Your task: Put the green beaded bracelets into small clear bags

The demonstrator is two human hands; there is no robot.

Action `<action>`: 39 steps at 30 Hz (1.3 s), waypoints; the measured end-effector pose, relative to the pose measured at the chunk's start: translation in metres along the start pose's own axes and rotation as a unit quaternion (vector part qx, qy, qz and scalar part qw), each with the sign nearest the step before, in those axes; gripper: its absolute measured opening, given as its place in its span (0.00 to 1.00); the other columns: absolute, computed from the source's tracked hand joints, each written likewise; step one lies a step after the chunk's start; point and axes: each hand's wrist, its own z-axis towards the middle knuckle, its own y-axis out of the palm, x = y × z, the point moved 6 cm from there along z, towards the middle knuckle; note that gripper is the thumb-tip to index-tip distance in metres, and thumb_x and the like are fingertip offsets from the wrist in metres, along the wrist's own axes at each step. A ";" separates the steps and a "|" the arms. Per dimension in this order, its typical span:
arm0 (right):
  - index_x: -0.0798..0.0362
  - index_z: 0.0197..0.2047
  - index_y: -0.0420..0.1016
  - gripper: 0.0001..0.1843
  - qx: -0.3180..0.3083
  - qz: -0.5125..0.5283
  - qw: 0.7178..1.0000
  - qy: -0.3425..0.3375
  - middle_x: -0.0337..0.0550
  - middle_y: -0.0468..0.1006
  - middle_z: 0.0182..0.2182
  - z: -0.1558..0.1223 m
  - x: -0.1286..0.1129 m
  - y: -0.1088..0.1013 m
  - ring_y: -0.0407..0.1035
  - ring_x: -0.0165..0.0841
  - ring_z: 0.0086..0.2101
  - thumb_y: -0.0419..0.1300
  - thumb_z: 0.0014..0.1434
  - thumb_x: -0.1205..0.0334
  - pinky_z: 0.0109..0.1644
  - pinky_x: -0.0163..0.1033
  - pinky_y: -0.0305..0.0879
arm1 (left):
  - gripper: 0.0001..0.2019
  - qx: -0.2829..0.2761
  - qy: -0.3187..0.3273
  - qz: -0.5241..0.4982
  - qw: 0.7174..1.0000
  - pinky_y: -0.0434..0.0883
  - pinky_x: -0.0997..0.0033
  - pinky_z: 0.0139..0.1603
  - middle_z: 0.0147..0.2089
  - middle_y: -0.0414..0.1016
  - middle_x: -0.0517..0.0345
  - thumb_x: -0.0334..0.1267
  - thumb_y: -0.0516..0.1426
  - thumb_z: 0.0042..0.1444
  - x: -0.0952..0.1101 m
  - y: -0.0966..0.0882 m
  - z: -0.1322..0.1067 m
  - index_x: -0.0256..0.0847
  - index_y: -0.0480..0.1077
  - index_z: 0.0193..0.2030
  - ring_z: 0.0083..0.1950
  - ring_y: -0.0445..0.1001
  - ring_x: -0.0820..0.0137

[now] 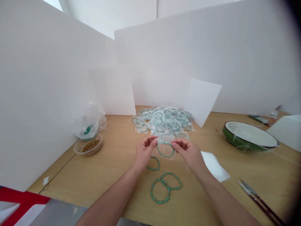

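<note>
My left hand [145, 150] and my right hand [188, 153] are raised a little over the wooden table [113, 175], fingers pinched on the two top corners of a small clear bag [166, 138]. A green bead bracelet [165, 149] hangs inside that bag between my hands. Three loose green bracelets lie below: one [154, 163] partly under my left hand, and two overlapping ones [166, 186] nearer to me. A pile of bagged bracelets [162, 122] lies beyond my hands.
White foam boards [211, 56] wall the table. At left, a plastic tub of brown grains [89, 146] with a crumpled bag [90, 121] above it. At right, a green-rimmed enamel dish [249, 135], white paper [215, 166] and scissors [256, 197].
</note>
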 end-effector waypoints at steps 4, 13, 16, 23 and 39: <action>0.54 0.34 0.79 0.18 -0.016 0.010 1.000 0.009 0.42 0.79 0.26 -0.003 0.006 -0.003 0.70 0.32 0.26 0.66 0.52 0.46 0.31 0.37 0.68 | 0.18 -0.046 -0.041 -0.021 0.998 0.70 0.70 0.41 0.35 0.76 0.55 0.47 0.67 0.47 -0.002 0.003 0.003 0.39 0.75 0.42 0.36 0.74 0.71; 0.53 0.34 0.77 0.16 0.000 0.052 0.998 0.017 0.39 0.75 0.23 -0.005 0.008 -0.007 0.66 0.30 0.23 0.69 0.49 0.50 0.28 0.36 0.65 | 0.11 -0.100 -0.077 -0.054 0.991 0.66 0.75 0.31 0.26 0.73 0.61 0.41 0.67 0.45 -0.008 0.006 0.006 0.38 0.76 0.33 0.26 0.68 0.76; 0.53 0.32 0.76 0.14 0.004 0.084 0.996 0.007 0.38 0.74 0.23 -0.005 0.006 -0.005 0.65 0.29 0.23 0.69 0.49 0.52 0.28 0.35 0.64 | 0.10 -0.104 -0.085 -0.080 0.988 0.65 0.77 0.29 0.25 0.71 0.62 0.40 0.67 0.45 -0.010 0.007 0.005 0.38 0.76 0.32 0.26 0.67 0.77; 0.52 0.30 0.76 0.11 0.025 0.139 0.990 0.018 0.38 0.74 0.26 -0.008 0.009 -0.004 0.66 0.29 0.27 0.69 0.48 0.55 0.31 0.34 0.63 | 0.07 -0.143 -0.122 -0.137 0.973 0.66 0.77 0.30 0.29 0.72 0.60 0.36 0.66 0.46 -0.009 0.010 0.003 0.38 0.74 0.30 0.27 0.69 0.77; 0.53 0.31 0.77 0.09 -0.021 0.146 0.989 0.016 0.41 0.76 0.29 -0.012 0.003 -0.005 0.66 0.31 0.32 0.60 0.58 0.58 0.37 0.34 0.62 | 0.03 -0.232 -0.071 -0.060 0.968 0.67 0.72 0.36 0.28 0.75 0.57 0.31 0.59 0.50 -0.003 0.006 0.004 0.35 0.75 0.31 0.30 0.72 0.74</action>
